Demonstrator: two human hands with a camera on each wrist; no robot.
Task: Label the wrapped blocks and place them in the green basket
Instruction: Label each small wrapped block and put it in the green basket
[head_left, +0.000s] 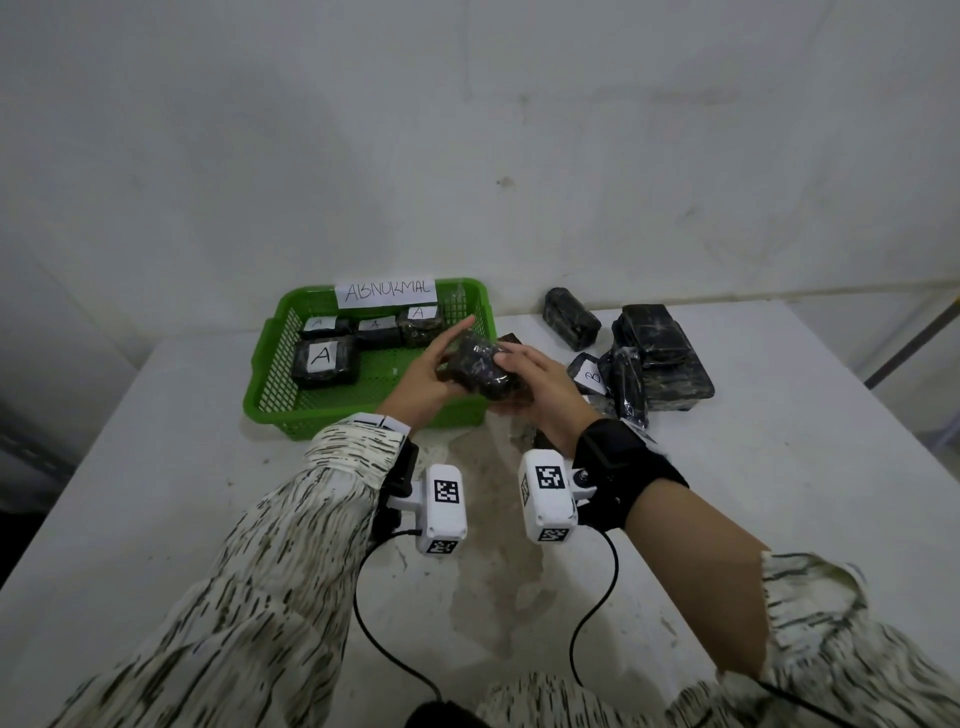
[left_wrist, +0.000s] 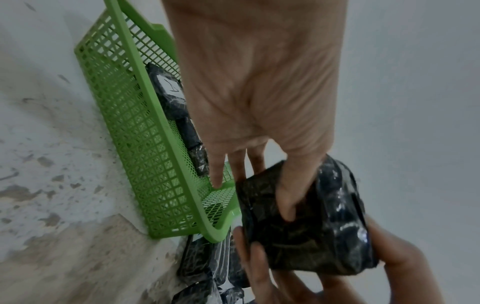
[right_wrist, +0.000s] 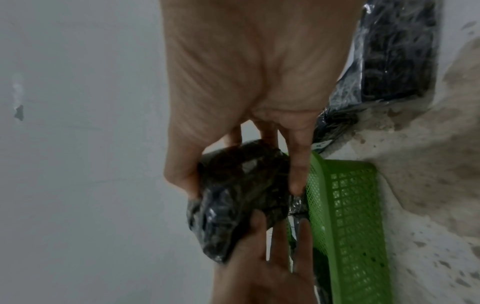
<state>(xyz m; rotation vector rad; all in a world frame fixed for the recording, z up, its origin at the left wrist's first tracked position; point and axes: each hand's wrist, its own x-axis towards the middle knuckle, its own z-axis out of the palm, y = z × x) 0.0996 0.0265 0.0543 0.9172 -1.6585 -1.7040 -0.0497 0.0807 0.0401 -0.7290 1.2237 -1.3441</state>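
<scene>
A black plastic-wrapped block with no label showing is held in the air by both hands, over the near right corner of the green basket. My left hand grips its left end, thumb on top and fingers behind. My right hand grips the right end, thumb on one side and fingers on the other. The same block fills the middle of both wrist views. In the basket lie several wrapped blocks with white "A" labels.
A paper sign reading "ABNORMAL" is fixed to the basket's far rim. A heap of unlabelled wrapped blocks lies on the white table to the right, one with a "B" label. A white wall stands close behind.
</scene>
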